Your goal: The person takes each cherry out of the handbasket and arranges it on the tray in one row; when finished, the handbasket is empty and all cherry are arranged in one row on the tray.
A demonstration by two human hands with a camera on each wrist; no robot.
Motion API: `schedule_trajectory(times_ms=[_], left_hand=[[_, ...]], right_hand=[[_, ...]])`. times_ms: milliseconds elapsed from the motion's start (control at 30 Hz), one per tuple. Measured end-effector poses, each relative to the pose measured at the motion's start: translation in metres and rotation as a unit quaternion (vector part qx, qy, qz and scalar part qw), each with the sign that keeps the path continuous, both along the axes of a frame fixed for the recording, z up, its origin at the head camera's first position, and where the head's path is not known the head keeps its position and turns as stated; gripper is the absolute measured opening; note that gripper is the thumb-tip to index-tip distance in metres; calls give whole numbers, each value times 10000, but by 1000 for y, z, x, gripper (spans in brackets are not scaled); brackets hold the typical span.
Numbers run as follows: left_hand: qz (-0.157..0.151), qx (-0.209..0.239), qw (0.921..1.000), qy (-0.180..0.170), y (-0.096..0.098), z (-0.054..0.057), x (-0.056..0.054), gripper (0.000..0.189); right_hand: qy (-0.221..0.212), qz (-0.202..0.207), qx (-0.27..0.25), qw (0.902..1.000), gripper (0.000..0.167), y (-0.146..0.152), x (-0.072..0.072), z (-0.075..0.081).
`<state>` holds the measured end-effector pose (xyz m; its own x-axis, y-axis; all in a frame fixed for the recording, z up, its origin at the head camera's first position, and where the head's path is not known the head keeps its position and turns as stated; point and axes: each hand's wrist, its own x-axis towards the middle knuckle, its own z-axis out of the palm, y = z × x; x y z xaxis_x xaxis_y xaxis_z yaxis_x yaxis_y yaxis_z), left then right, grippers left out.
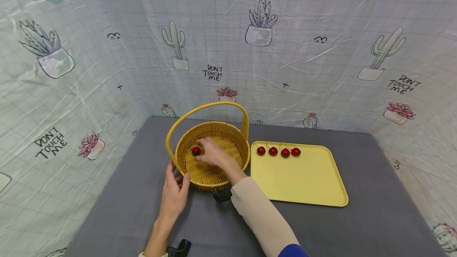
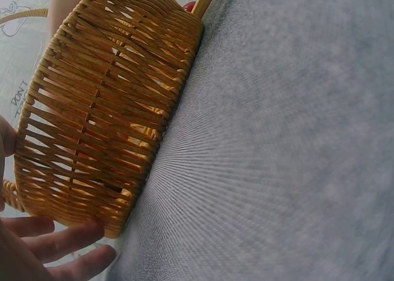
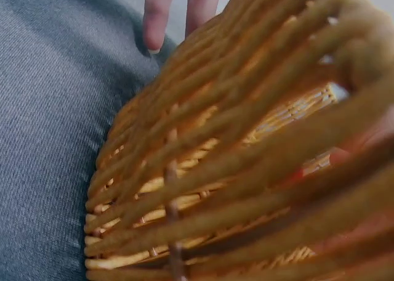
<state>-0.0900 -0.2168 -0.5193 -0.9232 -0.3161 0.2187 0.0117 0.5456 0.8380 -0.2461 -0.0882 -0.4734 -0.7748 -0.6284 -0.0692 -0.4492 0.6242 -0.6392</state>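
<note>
A round yellow wicker basket [image 1: 239, 129] with a tall arched handle stands on the grey table. Inside it, a dark red cherry [image 1: 196, 151] sits near the left wall. My right hand [image 1: 213, 153] reaches over the front rim into the basket, index finger and thumb spread apart on either side of the cherry. At the basket's front left, my left hand [image 1: 175, 193] holds its side, thumb at the rim and fingers along the outside. The left wrist view shows those fingers [image 2: 68, 241] against the weave. In the right wrist view the basket wall [image 3: 203, 164] mostly hides the right hand.
Right of the basket lies a yellow tray [image 1: 303, 181], close beside it. Several cherries [image 1: 273, 151] with stems line its back left edge. A patterned cloth [image 1: 228, 50] hangs behind and at both sides of the grey table [image 1: 128, 209].
</note>
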Motion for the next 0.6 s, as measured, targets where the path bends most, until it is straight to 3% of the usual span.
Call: schedule_trajectory(times_ms=[167, 300, 600], left_hand=[[-38, -18, 10000, 2, 1, -1, 0, 73], [-26, -23, 10000, 30, 0, -2, -1, 73], [-13, -9, 10000, 1, -1, -3, -1, 73]], right_hand=[[59, 371, 461, 9982, 67, -2, -1, -5], [272, 734, 665, 9947, 59, -3, -2, -9], [330, 802, 373, 9955, 30, -3, -3, -14]])
